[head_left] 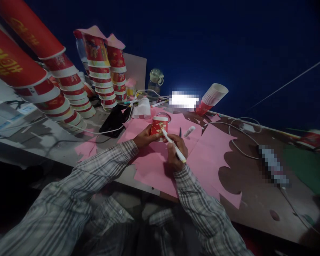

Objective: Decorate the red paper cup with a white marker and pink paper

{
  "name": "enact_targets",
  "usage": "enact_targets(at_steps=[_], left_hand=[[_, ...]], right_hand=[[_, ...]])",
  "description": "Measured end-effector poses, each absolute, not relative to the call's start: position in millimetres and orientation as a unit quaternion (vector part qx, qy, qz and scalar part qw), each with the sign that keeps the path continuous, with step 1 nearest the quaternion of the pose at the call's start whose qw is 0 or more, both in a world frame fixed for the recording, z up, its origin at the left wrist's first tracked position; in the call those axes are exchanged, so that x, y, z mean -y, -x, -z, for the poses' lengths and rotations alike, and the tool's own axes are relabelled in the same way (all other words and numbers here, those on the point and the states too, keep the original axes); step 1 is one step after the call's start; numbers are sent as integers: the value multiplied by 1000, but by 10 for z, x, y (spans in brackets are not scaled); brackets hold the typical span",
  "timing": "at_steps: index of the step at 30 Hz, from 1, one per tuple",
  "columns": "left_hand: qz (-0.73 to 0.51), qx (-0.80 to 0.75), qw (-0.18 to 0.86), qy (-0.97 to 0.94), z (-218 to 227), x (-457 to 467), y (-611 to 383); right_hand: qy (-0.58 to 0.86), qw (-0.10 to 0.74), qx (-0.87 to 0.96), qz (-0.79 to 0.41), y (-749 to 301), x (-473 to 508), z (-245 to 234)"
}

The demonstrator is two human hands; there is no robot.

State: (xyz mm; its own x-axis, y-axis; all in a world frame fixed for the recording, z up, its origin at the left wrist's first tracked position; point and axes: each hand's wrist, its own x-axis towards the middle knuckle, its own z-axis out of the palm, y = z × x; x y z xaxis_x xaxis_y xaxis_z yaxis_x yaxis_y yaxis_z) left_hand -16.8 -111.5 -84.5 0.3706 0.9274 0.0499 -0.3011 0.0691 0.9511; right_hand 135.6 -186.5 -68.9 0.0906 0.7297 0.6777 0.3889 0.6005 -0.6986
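Note:
A red paper cup with a yellow-green pattern and a white band at its top is gripped from the side by my left hand. My right hand closes around a white marker with a yellow end, its tip at the cup's front face. Both hands are above pink paper sheets spread on the table. Beyond the cup lies a round ring-like object, partly hidden. To the right of the cup are a white marker cap or short tube and a dark pen.
Tall stacks of red paper cups stand at the left, some topped with pink paper. Leaning at the back is another cup stack. A black phone-like slab, a clear jar, white cables and a blurred-out dark device surround the workspace.

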Motion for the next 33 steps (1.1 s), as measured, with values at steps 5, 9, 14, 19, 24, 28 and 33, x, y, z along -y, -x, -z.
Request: enact_targets(at_steps=[5,9,14,19,24,28,33], left_hand=[[-464,-315,657,-504,837,1106,172],[-464,-303,664,-501,823,1110,166],[-467,-303,662,-502,834,1109,152],[-470,-304,658,-504,858,1106,147],[-470,-293,662,-505,877,1098,153],[-463,-299,666,-503,881,1100,163],[-467,-324,648,-506,884,1098,174]], right_hand=[[427,607,656,-138,-1360,1850,686],[431,602,659,-134,-1361,1850,674],[433,590,668,-137,-1373,1844,680],[428,588,674,-127,-1380,1822,702],[429,588,674,-126,-1374,1809,706],[419,603,665,-138,-1369,1808,703],[428,607,650,-161,-1378,1822,727]])
